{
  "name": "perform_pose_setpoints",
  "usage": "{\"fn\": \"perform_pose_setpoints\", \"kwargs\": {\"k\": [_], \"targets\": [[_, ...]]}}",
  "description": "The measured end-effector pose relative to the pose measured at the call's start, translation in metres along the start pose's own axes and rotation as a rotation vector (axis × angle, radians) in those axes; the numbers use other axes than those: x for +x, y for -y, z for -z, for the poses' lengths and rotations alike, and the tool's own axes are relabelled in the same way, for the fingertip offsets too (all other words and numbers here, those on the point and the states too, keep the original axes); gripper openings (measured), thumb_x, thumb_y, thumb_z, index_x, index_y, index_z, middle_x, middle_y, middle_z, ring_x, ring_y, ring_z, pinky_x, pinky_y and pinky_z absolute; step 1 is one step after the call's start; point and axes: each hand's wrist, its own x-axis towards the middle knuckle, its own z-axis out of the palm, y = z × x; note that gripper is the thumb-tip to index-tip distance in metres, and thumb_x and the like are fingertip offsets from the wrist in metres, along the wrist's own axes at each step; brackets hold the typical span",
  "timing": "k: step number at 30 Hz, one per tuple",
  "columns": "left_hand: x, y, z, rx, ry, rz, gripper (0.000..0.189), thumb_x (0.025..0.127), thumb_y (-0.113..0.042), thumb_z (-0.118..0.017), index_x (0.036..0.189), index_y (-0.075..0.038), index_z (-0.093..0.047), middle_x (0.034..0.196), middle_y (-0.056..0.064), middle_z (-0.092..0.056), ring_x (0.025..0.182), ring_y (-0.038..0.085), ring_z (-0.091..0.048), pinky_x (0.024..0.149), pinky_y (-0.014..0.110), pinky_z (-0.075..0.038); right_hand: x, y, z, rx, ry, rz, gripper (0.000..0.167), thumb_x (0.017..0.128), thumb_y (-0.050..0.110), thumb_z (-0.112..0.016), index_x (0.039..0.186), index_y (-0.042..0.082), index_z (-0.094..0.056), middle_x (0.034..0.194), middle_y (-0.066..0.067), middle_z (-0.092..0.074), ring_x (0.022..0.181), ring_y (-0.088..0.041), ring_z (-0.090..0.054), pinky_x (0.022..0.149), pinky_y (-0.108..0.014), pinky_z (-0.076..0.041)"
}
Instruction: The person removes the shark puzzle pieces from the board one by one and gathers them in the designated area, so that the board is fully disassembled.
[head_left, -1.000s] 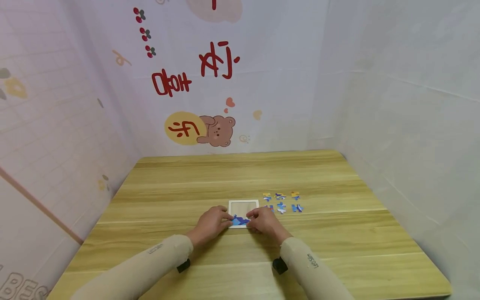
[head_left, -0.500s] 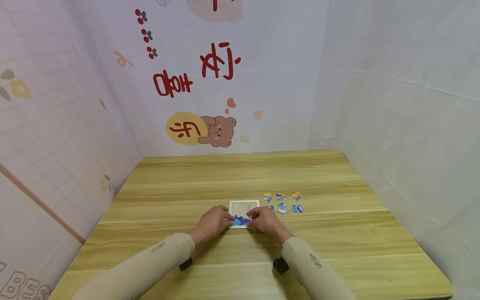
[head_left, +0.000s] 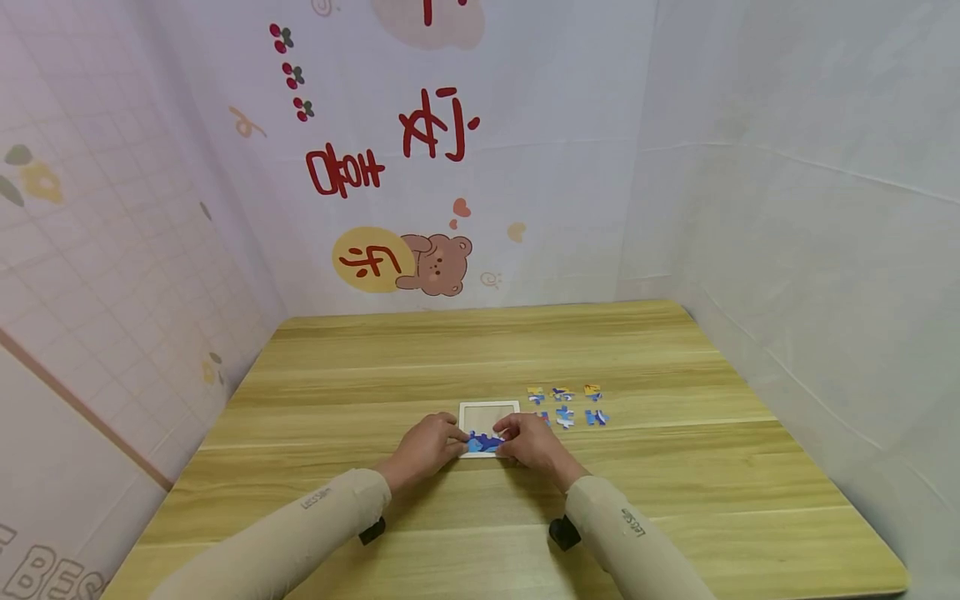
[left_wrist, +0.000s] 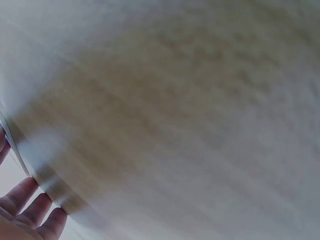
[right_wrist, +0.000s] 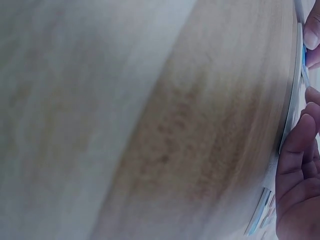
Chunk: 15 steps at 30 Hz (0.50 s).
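A small square white puzzle frame (head_left: 489,405) lies on the table, with blue and purple jigsaw pieces (head_left: 480,442) along its near side. My left hand (head_left: 426,446) rests at the frame's near left corner, thumb and fingertips touching the edge and pieces there. At the near right corner, my right hand (head_left: 532,443) has its thumb and index finger bent together over a puzzle piece, mostly covered by the fingers. The right wrist view shows the curled fingers of the right hand (right_wrist: 300,170) beside the frame edge (right_wrist: 292,90). In the left wrist view, the left fingertips (left_wrist: 35,207) touch the surface.
Several loose jigsaw pieces (head_left: 564,417) in yellow, blue and white lie in two rows right of the frame. One is partly behind the right hand. The wooden table (head_left: 360,358) meets a printed cloth wall (head_left: 555,275) at the back.
Both hands stay at the frame's near corners, with only slight finger movement at the right corner. The head view has shifted a little; the loose pieces look unmoved.
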Motion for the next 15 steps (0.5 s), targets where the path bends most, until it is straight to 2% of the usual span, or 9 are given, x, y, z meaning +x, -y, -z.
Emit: {"fn": "perform_pose_setpoints", "kwargs": {"k": [8,15], "targets": [[-0.001,-0.001,0.0,0.004,-0.016,-0.025,0.018,0.092,-0.013,-0.071,0.104,-0.003,-0.078,0.118,0.018,-0.067,0.113,0.035,-0.06,0.096,0.051,-0.047,0.0002,-0.0006,0.0029,0.039,0.008,0.002,0.025,0.084,-0.004,-0.07,0.109,-0.001,-0.069,0.082,-0.004,-0.06,0.063,-0.013,-0.055,0.056,-0.024,-0.047],[-0.0012,-0.0012,0.0001,0.003,-0.007,-0.005,0.018,0.092,-0.015,-0.07,0.105,-0.005,-0.078,0.119,0.017,-0.067,0.114,0.034,-0.06,0.097,0.05,-0.047,-0.001,-0.0025,0.0081,0.095,0.023,0.004,0.03,0.086,-0.002,-0.069,0.116,-0.004,-0.067,0.085,-0.005,-0.061,0.064,-0.014,-0.058,0.056,-0.027,-0.05]]}}
